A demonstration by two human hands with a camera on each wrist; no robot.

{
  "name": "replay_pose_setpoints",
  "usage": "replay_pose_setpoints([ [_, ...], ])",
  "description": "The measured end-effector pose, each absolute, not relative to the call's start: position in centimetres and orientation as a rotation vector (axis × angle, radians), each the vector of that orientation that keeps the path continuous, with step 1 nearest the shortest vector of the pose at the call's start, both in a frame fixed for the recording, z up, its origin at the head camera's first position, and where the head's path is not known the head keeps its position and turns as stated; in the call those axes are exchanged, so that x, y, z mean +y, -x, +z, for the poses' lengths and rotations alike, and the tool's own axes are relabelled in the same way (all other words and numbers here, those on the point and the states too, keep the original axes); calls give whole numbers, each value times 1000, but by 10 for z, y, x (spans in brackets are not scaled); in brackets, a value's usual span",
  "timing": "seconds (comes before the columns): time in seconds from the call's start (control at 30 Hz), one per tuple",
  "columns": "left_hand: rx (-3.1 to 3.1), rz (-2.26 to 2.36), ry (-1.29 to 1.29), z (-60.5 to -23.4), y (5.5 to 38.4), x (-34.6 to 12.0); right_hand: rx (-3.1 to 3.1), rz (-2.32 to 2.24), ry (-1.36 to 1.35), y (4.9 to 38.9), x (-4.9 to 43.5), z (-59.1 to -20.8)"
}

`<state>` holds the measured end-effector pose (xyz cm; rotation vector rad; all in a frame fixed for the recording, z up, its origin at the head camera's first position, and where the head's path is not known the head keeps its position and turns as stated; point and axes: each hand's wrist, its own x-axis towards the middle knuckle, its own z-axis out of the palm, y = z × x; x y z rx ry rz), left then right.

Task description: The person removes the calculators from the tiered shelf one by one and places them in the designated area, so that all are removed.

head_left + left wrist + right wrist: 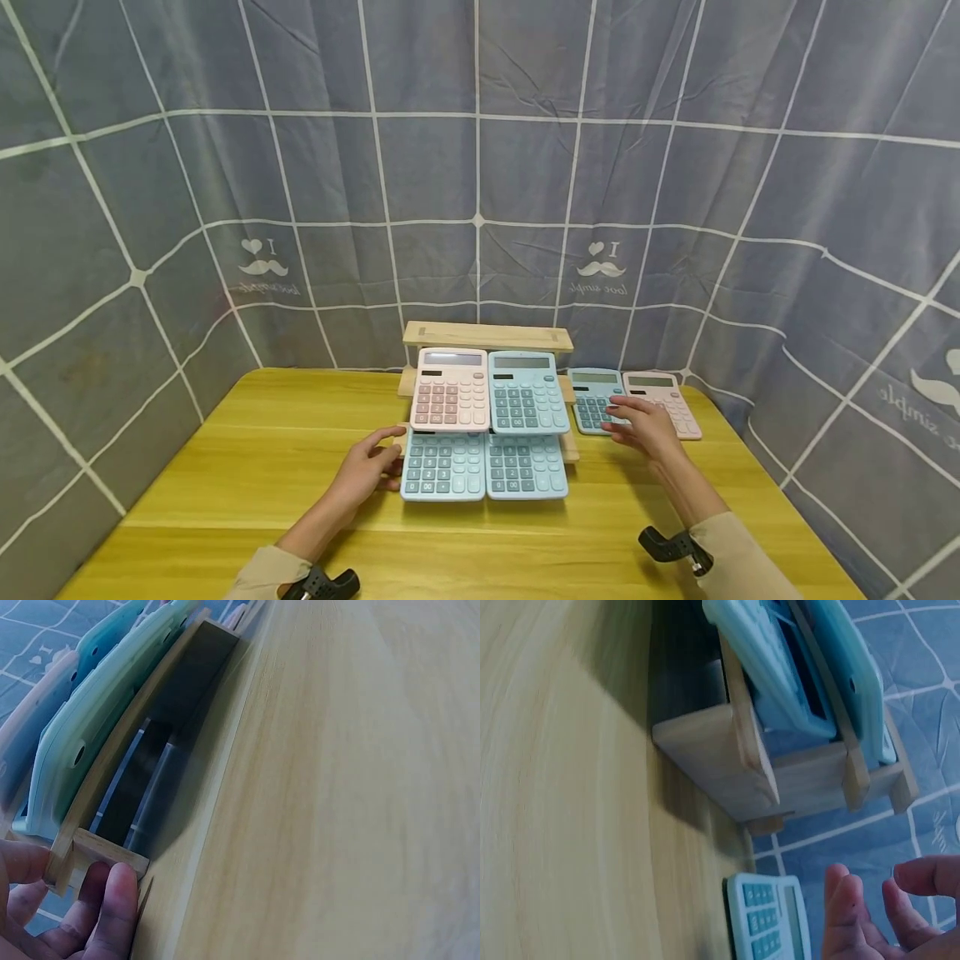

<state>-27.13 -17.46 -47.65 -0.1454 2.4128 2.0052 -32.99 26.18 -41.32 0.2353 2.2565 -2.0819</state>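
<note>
A wooden display rack (487, 336) stands mid-table with calculators on two tiers. On its upper tier lean a pink calculator (467, 367) and a blue calculator (528, 400); two more blue calculators, one at left (444, 477) and one at right (527, 477), lean below them. My left hand (360, 475) grips the rack's left end, thumb at the front rail and fingers against the wooden side piece (112, 851). Holding nothing, my right hand (647, 429) hovers with bent, parted fingers over a blue calculator (589, 410) and a pink calculator (684, 415) right of the rack.
The yellow wood-grain table (465, 550) extends in front of the rack and to both sides. Behind it hangs a grey curtain (435, 167) with white grid lines, wrapping round left and right. Each wrist wears a black camera mount, one at left (322, 586) and one at right (675, 550).
</note>
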Motion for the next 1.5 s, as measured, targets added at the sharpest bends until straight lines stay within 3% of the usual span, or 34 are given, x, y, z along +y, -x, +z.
replay_pose_setpoints([
  [1.5, 2394, 2004, 128, -478, 271, -177, 2288, -2017, 3, 310, 207, -394],
])
